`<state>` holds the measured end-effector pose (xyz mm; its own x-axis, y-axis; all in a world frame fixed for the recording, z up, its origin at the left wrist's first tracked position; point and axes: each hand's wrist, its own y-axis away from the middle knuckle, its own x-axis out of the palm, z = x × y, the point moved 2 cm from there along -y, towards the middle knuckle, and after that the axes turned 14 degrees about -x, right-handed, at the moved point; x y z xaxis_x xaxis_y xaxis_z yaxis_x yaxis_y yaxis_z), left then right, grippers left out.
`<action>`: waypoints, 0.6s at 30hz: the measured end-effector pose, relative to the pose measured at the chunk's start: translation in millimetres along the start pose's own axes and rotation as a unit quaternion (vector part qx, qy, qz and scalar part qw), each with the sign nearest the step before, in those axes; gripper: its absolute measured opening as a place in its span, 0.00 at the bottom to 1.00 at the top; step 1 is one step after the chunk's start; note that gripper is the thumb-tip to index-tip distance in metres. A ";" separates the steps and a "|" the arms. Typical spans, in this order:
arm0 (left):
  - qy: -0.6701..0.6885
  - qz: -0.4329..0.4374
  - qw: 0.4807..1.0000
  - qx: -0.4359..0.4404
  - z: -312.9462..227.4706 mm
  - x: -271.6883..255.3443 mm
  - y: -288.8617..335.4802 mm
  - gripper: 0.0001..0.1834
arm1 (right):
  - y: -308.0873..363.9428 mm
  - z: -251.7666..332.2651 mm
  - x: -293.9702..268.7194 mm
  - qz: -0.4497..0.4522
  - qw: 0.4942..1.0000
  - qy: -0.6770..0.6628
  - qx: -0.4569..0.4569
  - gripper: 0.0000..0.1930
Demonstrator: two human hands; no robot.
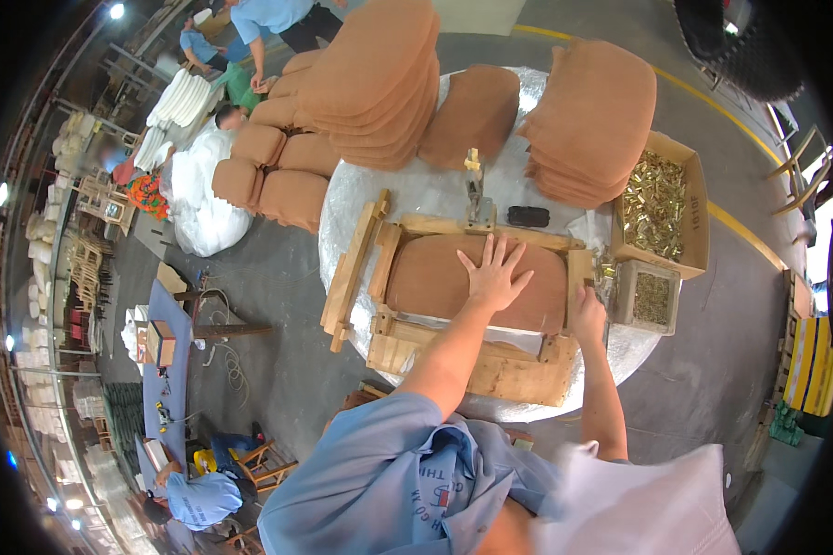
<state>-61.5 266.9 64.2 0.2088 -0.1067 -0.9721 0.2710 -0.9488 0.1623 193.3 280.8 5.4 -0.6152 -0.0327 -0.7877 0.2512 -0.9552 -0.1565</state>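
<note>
My left hand (496,276) lies flat, fingers spread, on a brown fabric-covered seat panel (426,277). The panel sits inside a wooden frame jig (518,370), with a pale strip showing along its near edge. At the jig's right side, my right hand (588,317) is closed by the wooden bar; what it grips is hidden. A metal toggle clamp (478,199) stands at the jig's far side, beside a small black object (528,216). The jig rests on a round table (352,199) wrapped in clear plastic.
Brown panels are stacked at the far left (370,83) and far right (592,120), with one panel (472,116) between. A cardboard box of metal fasteners (657,203) and a smaller tray (646,296) stand right. A wooden bar (356,273) lies left; other people work farther left.
</note>
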 end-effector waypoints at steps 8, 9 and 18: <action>-0.003 -0.062 0.998 -0.001 15.6 23.1 -8.0 0.35 | 2.0 4.6 5.8 -0.024 0.995 -0.092 0.016 0.21; 0.010 -0.069 0.997 0.020 7.4 26.2 -16.1 0.34 | 4.8 0.5 0.1 -0.032 0.996 -0.081 0.035 0.21; 0.025 -0.096 0.995 0.023 22.4 46.6 -2.9 0.33 | 15.3 19.0 8.8 0.010 0.995 -0.045 0.086 0.19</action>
<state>-73.6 258.0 14.7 0.2039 0.0910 -0.9747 0.2675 -0.9630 -0.0340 177.5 260.3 7.4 -0.6781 -0.0701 -0.7316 0.1360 -0.9902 -0.0312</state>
